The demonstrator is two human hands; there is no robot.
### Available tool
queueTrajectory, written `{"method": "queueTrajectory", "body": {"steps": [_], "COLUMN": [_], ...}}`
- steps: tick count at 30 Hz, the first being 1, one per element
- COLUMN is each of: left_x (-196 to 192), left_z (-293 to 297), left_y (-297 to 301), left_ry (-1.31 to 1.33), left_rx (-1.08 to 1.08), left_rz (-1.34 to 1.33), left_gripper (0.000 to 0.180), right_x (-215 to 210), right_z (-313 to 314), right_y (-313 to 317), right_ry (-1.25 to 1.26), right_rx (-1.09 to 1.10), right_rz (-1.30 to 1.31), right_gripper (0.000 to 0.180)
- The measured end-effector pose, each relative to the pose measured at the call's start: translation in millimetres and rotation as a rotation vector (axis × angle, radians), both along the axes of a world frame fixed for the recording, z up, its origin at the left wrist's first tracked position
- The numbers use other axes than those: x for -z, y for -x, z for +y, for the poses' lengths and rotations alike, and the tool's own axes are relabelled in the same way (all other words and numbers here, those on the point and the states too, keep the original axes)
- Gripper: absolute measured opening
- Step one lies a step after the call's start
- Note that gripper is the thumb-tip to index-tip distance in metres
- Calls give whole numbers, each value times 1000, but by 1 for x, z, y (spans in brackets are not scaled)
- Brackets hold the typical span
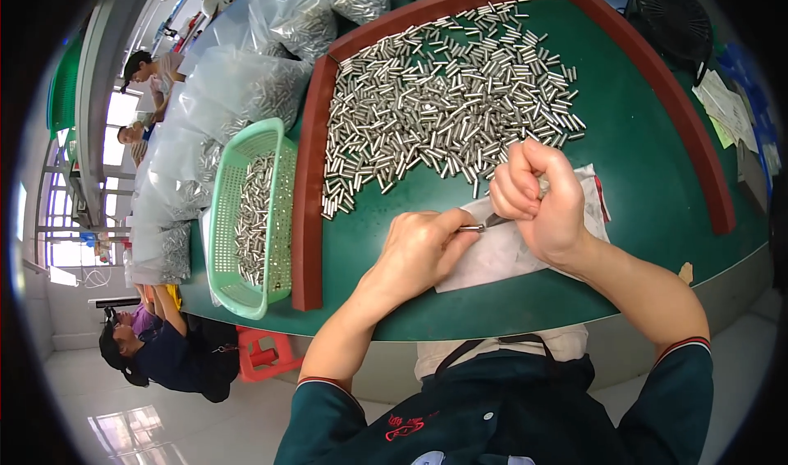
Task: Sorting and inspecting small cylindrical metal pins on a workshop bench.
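My left hand pinches one short metal pin between thumb and fingertips. My right hand is closed in a fist around a slim tool with a dark, pointed, knife-like tip; its handle is mostly hidden in the fingers. The tip reaches close to the end of the pin, and I cannot tell whether they touch. Both hands are above a whitish cloth lying on the green tabletop. Just beyond them spreads a large heap of loose metal pins.
A brown-red raised border surrounds the heap on three sides. Left of it stands a light green basket partly filled with pins. Clear bags of pins line the far left. A black fan and papers are at right. Other people sit leftward.
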State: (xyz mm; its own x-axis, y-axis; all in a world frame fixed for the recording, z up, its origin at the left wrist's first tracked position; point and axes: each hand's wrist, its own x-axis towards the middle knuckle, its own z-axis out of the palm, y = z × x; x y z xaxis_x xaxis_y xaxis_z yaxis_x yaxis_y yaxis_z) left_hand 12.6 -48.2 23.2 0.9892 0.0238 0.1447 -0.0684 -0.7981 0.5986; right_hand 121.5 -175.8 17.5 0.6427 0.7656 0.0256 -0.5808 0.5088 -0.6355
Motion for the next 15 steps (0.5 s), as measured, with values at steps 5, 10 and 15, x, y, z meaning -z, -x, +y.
{"method": "queueTrajectory", "body": {"steps": [5,10,15], "left_x": [3,1,2], "left_z": [-2,-3,-3], "left_y": [2,1,-1], "left_ry": [78,37,62], "left_rx": [-75,-94,-86], "left_rz": [33,95,84], "left_gripper": [12,14,15], "right_x": [-4,1,-1], "right_z": [-7,-7,-7], "right_y": [3,7,4], "right_ry": [-59,-34,-24], "right_rx": [-11,-51,-42], "right_rz": [-48,-123,-159], "right_gripper": [38,40,40]}}
